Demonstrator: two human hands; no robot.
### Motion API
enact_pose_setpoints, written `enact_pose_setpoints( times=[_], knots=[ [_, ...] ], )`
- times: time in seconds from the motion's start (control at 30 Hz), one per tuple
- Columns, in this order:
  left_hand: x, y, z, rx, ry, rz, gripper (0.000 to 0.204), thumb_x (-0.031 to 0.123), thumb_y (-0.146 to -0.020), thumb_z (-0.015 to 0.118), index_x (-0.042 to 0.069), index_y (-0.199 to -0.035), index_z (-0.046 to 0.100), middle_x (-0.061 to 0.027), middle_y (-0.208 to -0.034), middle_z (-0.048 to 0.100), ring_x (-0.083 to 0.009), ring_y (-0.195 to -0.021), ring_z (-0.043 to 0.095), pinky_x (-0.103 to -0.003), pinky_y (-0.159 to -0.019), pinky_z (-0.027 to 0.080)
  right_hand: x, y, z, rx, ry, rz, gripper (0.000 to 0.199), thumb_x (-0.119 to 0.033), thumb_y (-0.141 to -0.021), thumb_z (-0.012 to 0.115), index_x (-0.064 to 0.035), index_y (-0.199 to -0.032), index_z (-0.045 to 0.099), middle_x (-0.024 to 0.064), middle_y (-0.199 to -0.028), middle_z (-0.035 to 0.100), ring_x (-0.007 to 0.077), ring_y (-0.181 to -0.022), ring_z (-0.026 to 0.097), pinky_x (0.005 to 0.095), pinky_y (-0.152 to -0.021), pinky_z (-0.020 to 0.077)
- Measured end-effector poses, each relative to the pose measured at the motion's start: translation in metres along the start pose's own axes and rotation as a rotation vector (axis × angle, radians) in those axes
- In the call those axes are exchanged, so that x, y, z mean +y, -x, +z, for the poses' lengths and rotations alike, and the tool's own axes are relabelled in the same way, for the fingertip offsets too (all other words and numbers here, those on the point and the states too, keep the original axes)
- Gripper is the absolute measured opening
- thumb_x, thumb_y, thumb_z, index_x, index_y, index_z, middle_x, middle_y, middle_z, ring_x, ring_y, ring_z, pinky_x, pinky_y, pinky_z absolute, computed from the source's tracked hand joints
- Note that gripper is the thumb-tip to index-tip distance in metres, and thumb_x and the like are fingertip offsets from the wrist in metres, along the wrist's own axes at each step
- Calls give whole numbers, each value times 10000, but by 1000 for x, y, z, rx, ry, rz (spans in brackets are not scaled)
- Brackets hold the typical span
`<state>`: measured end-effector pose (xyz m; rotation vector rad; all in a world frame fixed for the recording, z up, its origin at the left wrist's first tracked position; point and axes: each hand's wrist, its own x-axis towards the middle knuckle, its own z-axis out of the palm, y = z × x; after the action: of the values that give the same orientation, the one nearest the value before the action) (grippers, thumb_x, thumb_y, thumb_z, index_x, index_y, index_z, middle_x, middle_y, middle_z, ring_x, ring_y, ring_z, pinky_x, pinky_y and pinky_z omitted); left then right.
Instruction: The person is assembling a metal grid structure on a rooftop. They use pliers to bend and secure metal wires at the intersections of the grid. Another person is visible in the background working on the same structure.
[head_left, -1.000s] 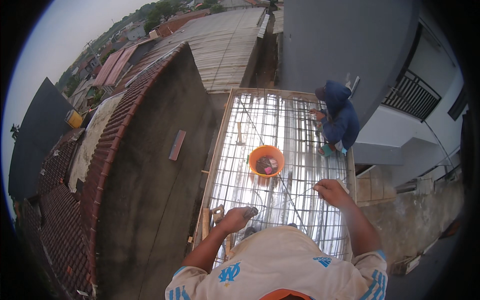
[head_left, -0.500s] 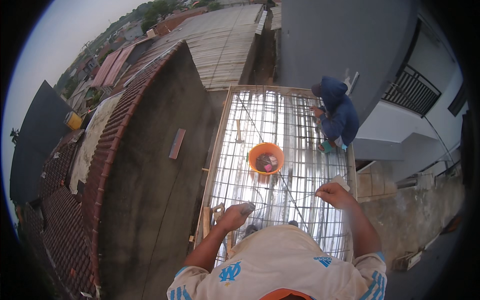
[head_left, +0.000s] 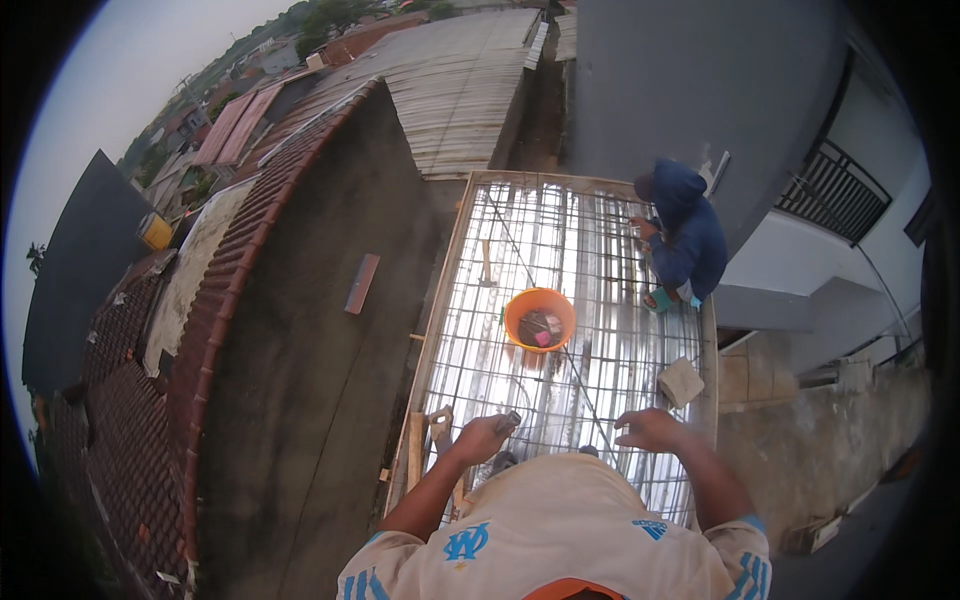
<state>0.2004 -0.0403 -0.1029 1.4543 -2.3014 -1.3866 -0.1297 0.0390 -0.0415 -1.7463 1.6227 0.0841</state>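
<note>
- Grey metal shows at the end of the short tool point(head_left: 511, 420) in the left hand point(head_left: 480, 440), lower middle of the frame; the fingers are closed around it.
- The right hand point(head_left: 652, 430) is to the right of it, over the bar grid point(head_left: 610, 340), fingers loosely curled with the tips pointing left; whether they pinch anything thin, I cannot tell.
- The grid covers shiny corrugated sheets point(head_left: 555, 235), edged by wooden boards point(head_left: 560, 180), across the middle of the frame.
- Just above the right hand is a pale block point(head_left: 681, 382).
- An orange bucket point(head_left: 539, 299) with a pink item inside stands at centre, a hammer point(head_left: 487, 262) to its upper left.
- Upper right, a person in a blue hood point(head_left: 690, 240) crouches, reaching toward the bars.
</note>
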Motion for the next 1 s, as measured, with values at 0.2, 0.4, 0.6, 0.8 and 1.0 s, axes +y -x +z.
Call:
enact_pose_setpoints(
  times=[0.2,0.4,0.6,0.8,1.0],
  knots=[
    [25,-4,1,-150,103,0,359,331,-877,539,-6,-993,577,-211,-884,618,-327,-820,589,-389,-754,445,-25,-17,14,98,-269,-109,257,-254,-841,597,-37,-972,640,135,-884,657,281,-835,628,349,-751,479],
    [-8,10,1,-116,230,11,377,341,-881,542,-24,-963,584,-169,-903,635,-241,-830,585,-389,-747,447,-2,-5,-12,288,-235,-33,228,-268,-823,608,-79,-936,667,117,-819,652,256,-767,627,366,-723,478],
    [-6,0,0,-8,-109,-45,341,323,-892,496,26,-1032,587,-228,-933,618,-371,-909,584,-425,-796,446,-18,3,-15,-212,188,-154,317,-368,-830,582,-86,-943,671,110,-862,656,250,-812,621,390,-768,471],
    [19,15,-14,-207,-121,33,307,322,-893,469,44,-957,582,-208,-890,617,-391,-885,572,-452,-772,441,-27,5,-44,187,-389,39,226,-218,-837,610,-9,-909,660,103,-789,653,156,-742,602,299,-716,472],
    [23,9,-7,-102,-108,46,300,323,-897,454,54,-952,575,-197,-901,616,-383,-888,572,-457,-765,437,-13,4,-16,-219,259,-24,316,-302,-824,575,-4,-865,673,139,-746,648,222,-743,629,353,-699,484]
  ],
)
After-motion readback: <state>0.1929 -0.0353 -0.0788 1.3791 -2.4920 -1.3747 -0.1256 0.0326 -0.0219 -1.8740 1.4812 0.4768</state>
